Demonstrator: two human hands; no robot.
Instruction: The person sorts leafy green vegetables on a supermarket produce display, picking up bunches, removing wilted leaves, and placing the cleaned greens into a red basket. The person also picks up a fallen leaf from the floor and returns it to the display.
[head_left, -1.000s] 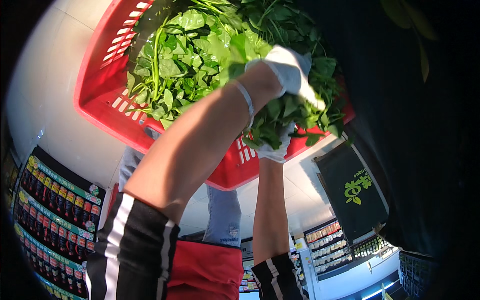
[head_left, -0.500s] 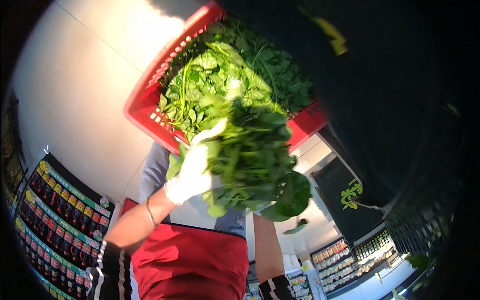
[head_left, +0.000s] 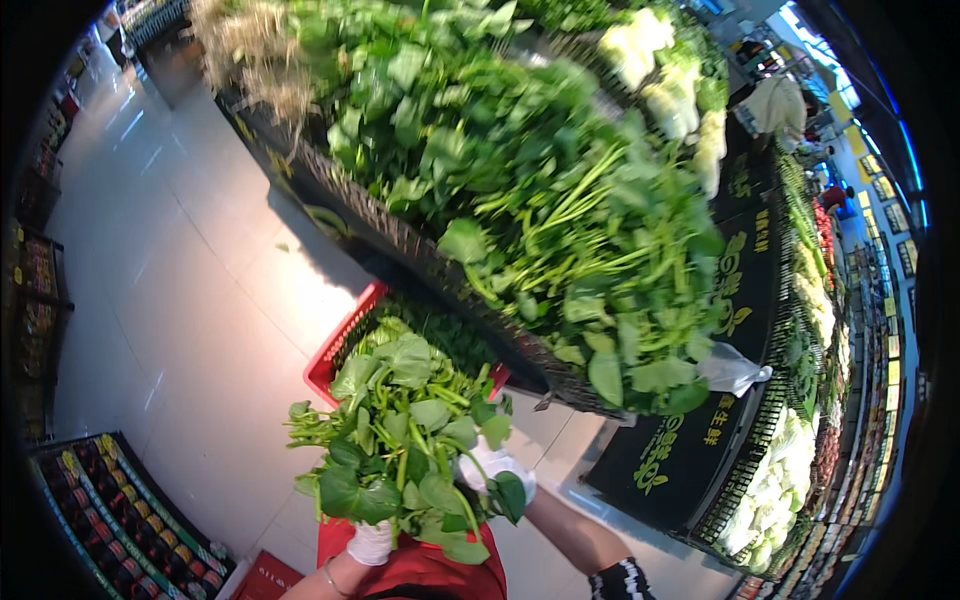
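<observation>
I hold a big bunch of leafy greens [head_left: 400, 440] up in front of me with both gloved hands. My left hand [head_left: 368, 543], in a white glove, grips the bunch from below at its lower left. My right hand [head_left: 497, 470], also gloved in white, clasps the stems on the right side, half hidden by leaves. Just behind the bunch sits a red plastic basket [head_left: 337, 350] on the floor with more greens inside.
A long black display stand [head_left: 690, 450] piled with leafy greens [head_left: 560, 200] and pale cabbages [head_left: 660, 70] runs from the top to the right. Shelves of bottles [head_left: 110, 520] line the lower left. A pale tiled floor [head_left: 170, 300] lies to the left. A person stands far off at the upper right.
The view has swung from looking down into the red basket to facing the produce stand. The bunch has come out of the basket and is now held above it in both hands.
</observation>
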